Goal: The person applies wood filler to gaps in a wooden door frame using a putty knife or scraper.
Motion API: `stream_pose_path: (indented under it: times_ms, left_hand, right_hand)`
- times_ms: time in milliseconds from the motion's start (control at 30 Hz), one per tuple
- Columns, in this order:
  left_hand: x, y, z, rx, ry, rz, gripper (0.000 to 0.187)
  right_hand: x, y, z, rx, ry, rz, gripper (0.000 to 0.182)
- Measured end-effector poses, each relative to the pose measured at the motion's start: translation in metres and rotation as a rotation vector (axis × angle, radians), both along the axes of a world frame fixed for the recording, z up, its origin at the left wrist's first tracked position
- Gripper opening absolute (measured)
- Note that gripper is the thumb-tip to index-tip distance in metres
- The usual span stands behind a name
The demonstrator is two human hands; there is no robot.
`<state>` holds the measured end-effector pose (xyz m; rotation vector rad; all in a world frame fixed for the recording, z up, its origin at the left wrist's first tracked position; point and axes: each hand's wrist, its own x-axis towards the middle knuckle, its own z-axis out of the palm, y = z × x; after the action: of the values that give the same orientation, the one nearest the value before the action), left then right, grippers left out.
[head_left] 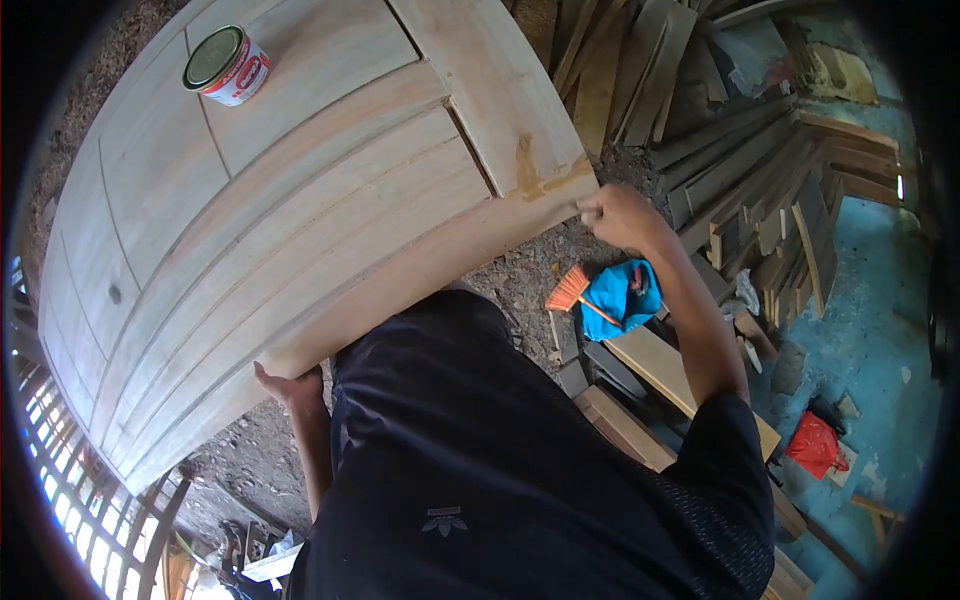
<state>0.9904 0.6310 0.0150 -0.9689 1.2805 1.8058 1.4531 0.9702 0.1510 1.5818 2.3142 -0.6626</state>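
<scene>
A large pale wooden door (pixel 340 190) with grooved panels lies in front of me. At its near edge is my left hand (pixel 296 388), gripping the rim with the thumb up against the side; the other fingers are mostly hidden. My right hand (pixel 622 218) is closed at the right corner of the door, its fingertips against the edge. Whatever is pinched there is too small to make out. Close to that hand, a brown filler smear (pixel 535 172) marks the wood. A lidded paint can (pixel 240 72) with a red and white label stands on the far part of the door.
Below my right forearm lie an orange-bristled brush (pixel 568 290) and a blue bag (pixel 622 300). Stacked planks (pixel 740 160) fill the right side. A red bag (pixel 817 445) rests on the blue floor (pixel 870 330). A slatted fence (pixel 75 480) stands at lower left.
</scene>
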Motion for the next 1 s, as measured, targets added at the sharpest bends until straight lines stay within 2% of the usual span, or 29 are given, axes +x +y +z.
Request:
stream_pose_path:
  times_ms: [33,67,167,200,233,300,333,367,433,467,500,567,600,633,700,767,833,867,900,967,1000]
  left_hand:
    - [0.001,0.0,-0.005,0.015,0.014,-0.004,0.077]
    - [0.003,0.003,0.001,0.019,0.002,-0.002,0.077]
    - [-0.002,-0.003,-0.003,0.038,-0.052,0.023,0.078]
    - [-0.002,-0.005,-0.005,0.035,-0.049,0.026,0.078]
    - [-0.003,-0.006,-0.008,0.048,-0.039,0.019,0.078]
    - [-0.001,-0.006,-0.004,0.059,-0.037,-0.001,0.079]
    - [0.0,-0.001,0.002,0.051,-0.044,-0.009,0.079]
    - [0.002,0.001,0.007,0.037,-0.05,-0.013,0.08]
    - [0.0,-0.006,0.006,0.04,-0.071,0.001,0.079]
    - [-0.003,-0.009,0.005,0.045,-0.096,-0.002,0.078]
    - [-0.005,-0.013,0.006,0.041,-0.092,-0.004,0.078]
    - [-0.005,-0.016,0.006,0.079,-0.134,-0.031,0.084]
    - [-0.006,-0.014,0.014,0.076,-0.137,-0.04,0.084]
    - [-0.009,-0.011,0.022,0.043,-0.171,-0.068,0.085]
    - [-0.011,-0.012,0.025,0.014,-0.21,-0.086,0.087]
    - [-0.02,-0.018,0.026,0.015,-0.303,-0.105,0.089]
    - [-0.021,-0.021,0.025,0.066,-0.325,-0.099,0.09]
    - [-0.023,-0.025,0.024,0.106,-0.347,-0.101,0.091]
    - [-0.026,-0.03,0.023,0.109,-0.352,-0.106,0.091]
    - [-0.031,-0.035,0.019,0.177,-0.377,-0.166,0.1]
    - [-0.031,-0.035,0.022,0.176,-0.375,-0.16,0.1]
  right_hand:
    - [-0.001,0.01,0.002,-0.032,0.03,0.034,0.022]
    - [-0.009,0.013,-0.002,0.131,0.12,-0.117,0.022]
    - [-0.032,-0.003,-0.03,0.173,0.029,-0.14,0.024]
    - [-0.035,-0.011,-0.029,0.089,0.002,-0.011,0.025]
    - [-0.036,-0.008,-0.023,0.09,0.008,-0.009,0.025]
    - [-0.043,-0.002,0.02,-0.4,-0.097,-0.27,0.028]
    - [-0.031,0.003,0.011,-0.07,-0.022,-0.078,0.029]
    - [-0.034,0.002,0.006,-0.067,-0.022,-0.066,0.029]
    - [-0.045,-0.014,-0.007,0.258,0.137,-0.314,0.018]
    - [-0.044,-0.033,-0.038,0.196,0.116,-0.307,0.017]
    - [-0.045,-0.044,-0.032,0.192,0.119,-0.309,0.017]
    - [-0.05,-0.051,-0.009,-0.085,-0.01,-0.022,0.017]
    - [-0.059,-0.049,0.018,-0.258,0.092,-0.175,0.016]
    - [-0.063,-0.045,0.024,-0.26,0.086,-0.187,0.016]
    - [-0.075,-0.024,0.024,-0.165,0.051,-0.416,0.016]
    - [-0.081,-0.041,0.011,-0.215,0.068,-0.463,0.017]
    - [-0.074,-0.06,-0.016,-0.281,-0.086,-0.097,0.036]
    - [-0.08,-0.056,0.0,-0.438,-0.121,-0.123,0.036]
    - [-0.076,-0.052,0.004,-0.434,-0.124,-0.13,0.036]
    - [-0.068,-0.022,0.007,0.017,0.019,-0.064,0.034]
    - [-0.064,0.0,-0.003,0.125,0.105,-0.07,0.033]
